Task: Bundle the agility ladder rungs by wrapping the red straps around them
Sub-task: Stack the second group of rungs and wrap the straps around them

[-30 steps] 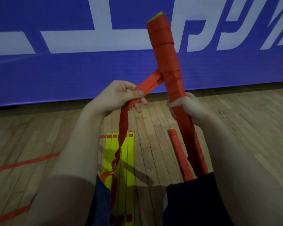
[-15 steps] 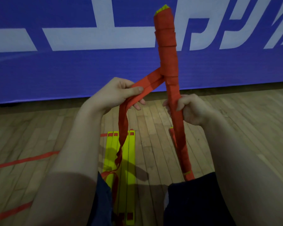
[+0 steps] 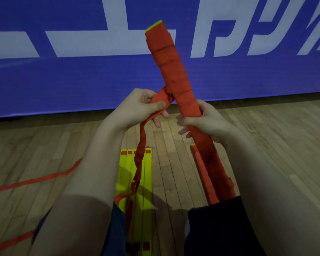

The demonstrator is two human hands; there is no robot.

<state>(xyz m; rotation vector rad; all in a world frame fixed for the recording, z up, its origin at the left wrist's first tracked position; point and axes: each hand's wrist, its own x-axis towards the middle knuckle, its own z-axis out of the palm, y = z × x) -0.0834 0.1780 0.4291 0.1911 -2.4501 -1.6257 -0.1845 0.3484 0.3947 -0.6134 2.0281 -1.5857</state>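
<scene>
Wrapped bundle [image 3: 175, 78]: ladder rungs bound in overlapping turns of red strap, held in the air and tilted, upper end leaning left. A yellow rung tip [image 3: 153, 26] shows at the top edge. The lower end runs down to the dark trouser leg [image 3: 220, 228].

Red strap [image 3: 142, 145]: the free length leaves the bundle on its left side at about mid-height, passes through the left hand, then hangs twisted and slack below and left of the bundle.

Left hand [image 3: 139, 108]: just left of the bundle, thumb and fingers pinching the strap close to where it leaves the wrap.

Right hand [image 3: 205, 121]: fingers curled round the bundle below the strap exit, gripping it.

Loose rungs [image 3: 148, 182]: flat yellow slats lying side by side on the floor, below and left of the bundle, under the hanging strap. Red strap shows in their end slots.

Second wrapped roll [image 3: 203, 174]: lies on the floor just left of the bundle's lower part. Touching or not: cannot tell.

Wooden floor [image 3: 284, 145]: under everything. Red strips [image 3: 35, 180] lie across it far left of the bundle; strap or painted line, cannot tell.

Blue banner [image 3: 63, 80]: white lettering, stands behind the bundle.
</scene>
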